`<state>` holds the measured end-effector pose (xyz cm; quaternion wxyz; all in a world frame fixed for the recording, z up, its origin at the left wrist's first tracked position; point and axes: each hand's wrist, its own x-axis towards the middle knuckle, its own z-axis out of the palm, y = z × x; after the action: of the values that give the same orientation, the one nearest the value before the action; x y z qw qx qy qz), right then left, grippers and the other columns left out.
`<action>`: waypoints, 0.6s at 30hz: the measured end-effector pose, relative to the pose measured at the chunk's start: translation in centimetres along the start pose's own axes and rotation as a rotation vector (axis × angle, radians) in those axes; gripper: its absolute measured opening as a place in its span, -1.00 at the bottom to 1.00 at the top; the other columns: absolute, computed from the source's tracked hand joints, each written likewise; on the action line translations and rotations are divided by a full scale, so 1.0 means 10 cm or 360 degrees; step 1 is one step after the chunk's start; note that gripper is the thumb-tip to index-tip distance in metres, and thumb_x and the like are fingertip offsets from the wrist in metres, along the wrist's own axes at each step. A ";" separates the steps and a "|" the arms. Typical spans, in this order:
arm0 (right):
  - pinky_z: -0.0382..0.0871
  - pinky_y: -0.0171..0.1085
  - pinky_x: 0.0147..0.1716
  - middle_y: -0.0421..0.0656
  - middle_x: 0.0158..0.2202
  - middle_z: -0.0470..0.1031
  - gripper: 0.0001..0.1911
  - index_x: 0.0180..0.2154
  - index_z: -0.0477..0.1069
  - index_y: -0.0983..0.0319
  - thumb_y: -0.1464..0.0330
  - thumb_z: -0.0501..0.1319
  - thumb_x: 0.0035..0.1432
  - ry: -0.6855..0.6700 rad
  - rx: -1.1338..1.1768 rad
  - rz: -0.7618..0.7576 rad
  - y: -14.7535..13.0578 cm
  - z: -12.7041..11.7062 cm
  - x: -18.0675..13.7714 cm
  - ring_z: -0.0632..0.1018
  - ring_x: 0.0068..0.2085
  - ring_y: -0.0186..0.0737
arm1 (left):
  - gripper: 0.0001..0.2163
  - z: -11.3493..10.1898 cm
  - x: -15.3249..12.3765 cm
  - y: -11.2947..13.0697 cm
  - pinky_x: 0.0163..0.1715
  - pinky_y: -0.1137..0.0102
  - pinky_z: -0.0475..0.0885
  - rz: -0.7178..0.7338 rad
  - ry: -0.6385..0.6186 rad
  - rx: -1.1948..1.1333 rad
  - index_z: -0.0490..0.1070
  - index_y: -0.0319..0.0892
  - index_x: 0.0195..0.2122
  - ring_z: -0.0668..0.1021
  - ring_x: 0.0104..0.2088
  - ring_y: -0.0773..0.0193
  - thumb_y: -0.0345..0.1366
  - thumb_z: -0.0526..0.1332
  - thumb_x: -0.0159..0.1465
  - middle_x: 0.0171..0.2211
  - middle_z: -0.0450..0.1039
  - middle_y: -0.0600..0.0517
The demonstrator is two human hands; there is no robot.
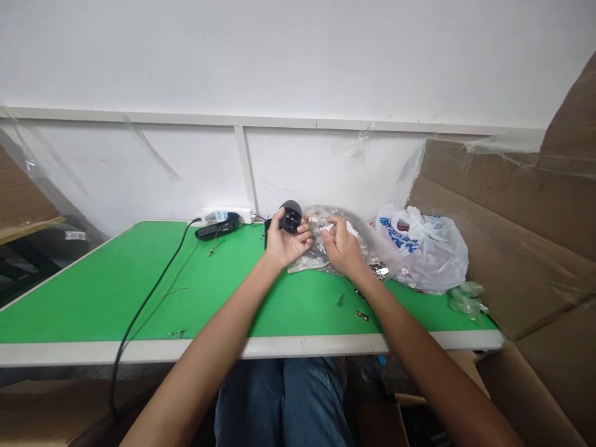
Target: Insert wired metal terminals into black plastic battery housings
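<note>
**Black part up in the left hand, right hand at the bag**

We start with the black round part (291, 218). It sits up off the tabletop at the far middle, cupped in our left hand (285, 241), with the fingers wrapped around its right side and the thumb on its left. Its open face is turned towards us. That is a firm grasp.

Just to the right, our right hand (343, 249) lies on top of a clear plastic bag (313, 256) stuffed with small shiny pieces. The fingers are bent down onto the bag. We can't tell whether they pinch anything or only press on it. The two hands are close together, nearly touching.

Further right is a white carrier bag (428, 251) with blue print, bulging and leaning beside the clear one. A small crumpled clear wrapper (467, 298) sits near the right-hand corner. In front of our right wrist, a few loose metal bits (361, 315) lie scattered on the green tabletop (116, 292).

To the left of the part, a white power strip (230, 215) rests against the wall, with a black device (216, 228) just in front of it. A black cable (148, 299) runs from there across the tabletop and drops over the near edge. Cardboard sheets (521, 211) stand along the right side.
</note>
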<state>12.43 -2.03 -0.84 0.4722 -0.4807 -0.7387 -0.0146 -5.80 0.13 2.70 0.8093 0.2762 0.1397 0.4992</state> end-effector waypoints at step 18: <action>0.44 -0.14 -0.22 0.08 -0.05 0.66 -0.60 0.16 0.29 0.25 0.17 0.01 0.46 -0.0286 -0.0227 0.0103 -0.08 -0.02 0.03 0.66 -0.15 0.10 | -0.54 -0.06 0.04 -0.03 -0.53 0.36 0.47 -0.0155 -0.0043 0.0142 0.50 -0.25 -0.19 0.34 -0.61 0.32 0.10 0.11 0.41 -0.53 0.28 0.09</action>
<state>11.97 -2.36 -0.18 0.3689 -0.5362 -0.7592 -0.0088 -5.73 0.57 2.07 0.8214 0.3114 0.1641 0.4487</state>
